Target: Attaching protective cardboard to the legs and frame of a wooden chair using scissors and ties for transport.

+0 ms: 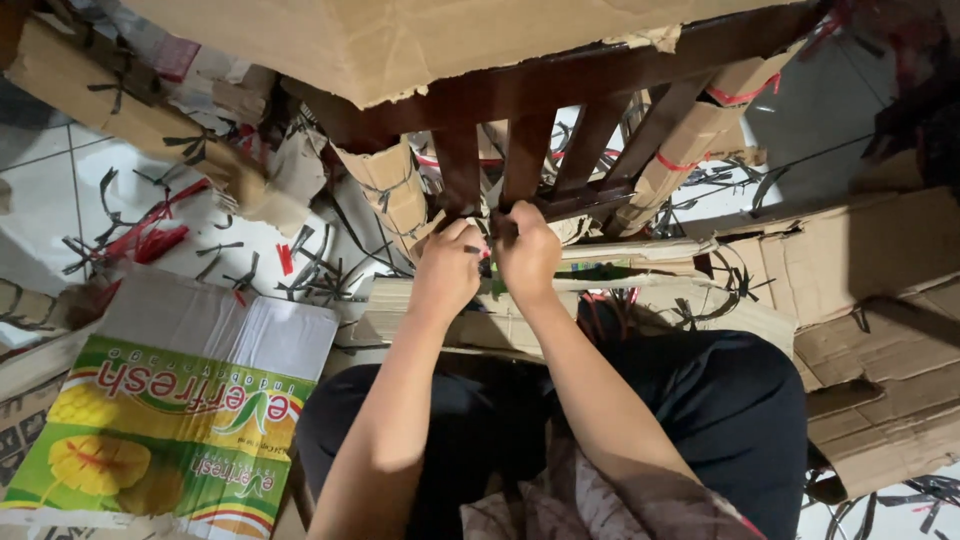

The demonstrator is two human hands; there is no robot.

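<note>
Left hand [447,265], right hand [527,250] both curled, pinching wrapping at dark wooden frame [560,85] slat base.

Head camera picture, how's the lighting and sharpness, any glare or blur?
Head view: soft even indoor light, mild glare on the white floor tiles; left hand, right hand and dark wooden slats fairly sharp; the dark trousers lose detail in shadow; wide-angle stretch bends the edges.

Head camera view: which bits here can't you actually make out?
- Whatever the left hand and right hand pinch: hidden behind their fingers.
- The dark wooden slatted frame: its top is covered by torn cardboard, and its right end is cut off by the picture's edge.
- The person's lap: too dark to read.
</note>
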